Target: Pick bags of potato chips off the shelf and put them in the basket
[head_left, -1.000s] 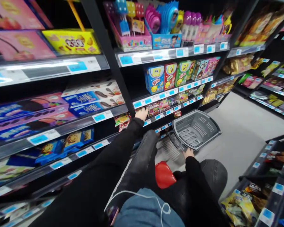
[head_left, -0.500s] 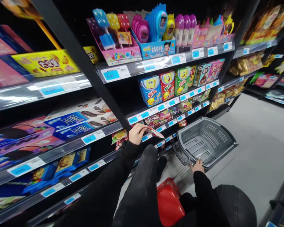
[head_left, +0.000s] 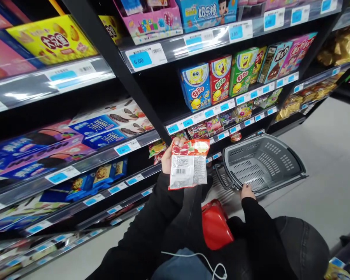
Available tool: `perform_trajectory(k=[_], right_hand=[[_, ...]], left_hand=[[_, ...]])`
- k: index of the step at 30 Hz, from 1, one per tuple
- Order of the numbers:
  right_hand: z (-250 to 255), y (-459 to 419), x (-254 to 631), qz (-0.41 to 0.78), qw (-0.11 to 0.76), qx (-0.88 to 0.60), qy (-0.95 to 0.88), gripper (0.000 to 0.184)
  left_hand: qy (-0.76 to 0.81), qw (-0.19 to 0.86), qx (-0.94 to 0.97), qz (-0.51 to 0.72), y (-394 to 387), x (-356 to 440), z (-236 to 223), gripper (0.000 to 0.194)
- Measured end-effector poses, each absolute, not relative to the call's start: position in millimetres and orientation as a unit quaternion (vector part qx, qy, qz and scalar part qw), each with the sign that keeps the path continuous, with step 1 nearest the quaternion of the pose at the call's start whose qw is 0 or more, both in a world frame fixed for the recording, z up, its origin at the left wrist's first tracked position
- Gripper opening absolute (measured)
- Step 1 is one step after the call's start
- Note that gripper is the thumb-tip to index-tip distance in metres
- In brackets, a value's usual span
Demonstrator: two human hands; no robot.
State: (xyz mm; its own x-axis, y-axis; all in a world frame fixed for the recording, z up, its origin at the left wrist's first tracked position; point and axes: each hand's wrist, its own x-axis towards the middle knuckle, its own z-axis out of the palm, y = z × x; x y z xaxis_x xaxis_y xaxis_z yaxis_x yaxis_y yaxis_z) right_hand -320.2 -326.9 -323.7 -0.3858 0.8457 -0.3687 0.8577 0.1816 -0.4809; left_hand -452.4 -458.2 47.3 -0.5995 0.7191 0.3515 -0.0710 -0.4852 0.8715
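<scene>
A red and white snack packet (head_left: 189,164) is held up in front of the shelves by my left hand (head_left: 167,159), gripped along its left edge. Its printed back, with a barcode, faces me. My right hand (head_left: 246,191) is closed on the near rim of a grey plastic shopping basket (head_left: 291,151), close to the basket's folded handle. The slotted bottom and walls of the basket show. The basket stands on the floor to the right of the packet.
Shelving holds snack boxes, such as a blue cartoon box (head_left: 196,87) and a yellow box (head_left: 54,39). Small packets (head_left: 156,149) sit on a lower shelf behind my left hand. A red plastic object (head_left: 216,225) is between my legs. Pale floor (head_left: 329,155) extends right.
My left hand has turned the packet from nearly edge-on to flat, its back now toward me. The view has tilted down. My right hand stays on the basket rim.
</scene>
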Motion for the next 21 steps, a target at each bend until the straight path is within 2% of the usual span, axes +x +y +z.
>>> perform_trajectory(k=[3,6,8,10,12,15,19,21], right_hand=[[-295.2,-328.3,-324.3,-0.389,-0.059,0.552,0.735,0.040],[-257.3,-341.7,-333.4,-0.481,-0.135,0.465,0.731,0.048],[-233.0,-362.6,-338.9,-0.613,-0.174,0.294,0.712,0.054],[-212.5,-388.2,-342.3,-0.770,-0.188,0.040,0.609,0.069],[-196.6,-409.4,-343.8,-0.828,-0.190,-0.069,0.522,0.071],[-181.7,-421.4,-343.8,-0.818,-0.202,-0.023,0.538,0.056],[-178.5,-414.5,-344.6,-0.777,-0.230,0.027,0.585,0.056],[-184.1,-410.9,-347.3,-0.761,-0.248,0.039,0.598,0.055]], left_hand=[[0.435,0.270,0.386,0.767,-467.3,-448.0,40.7,0.024],[0.457,0.284,0.427,0.727,-480.0,-433.4,18.1,0.030],[0.484,0.278,0.440,0.704,-487.7,-422.6,-3.3,0.033],[0.516,0.255,0.442,0.688,-494.1,-418.0,-22.0,0.038],[0.576,0.234,0.450,0.641,-499.5,-423.0,-31.1,0.043],[0.700,0.229,0.473,0.484,-504.0,-442.1,-23.4,0.035],[0.789,0.149,0.577,0.147,-495.3,-459.1,-0.8,0.037],[0.787,0.115,0.606,-0.012,-485.7,-460.1,6.5,0.023]])
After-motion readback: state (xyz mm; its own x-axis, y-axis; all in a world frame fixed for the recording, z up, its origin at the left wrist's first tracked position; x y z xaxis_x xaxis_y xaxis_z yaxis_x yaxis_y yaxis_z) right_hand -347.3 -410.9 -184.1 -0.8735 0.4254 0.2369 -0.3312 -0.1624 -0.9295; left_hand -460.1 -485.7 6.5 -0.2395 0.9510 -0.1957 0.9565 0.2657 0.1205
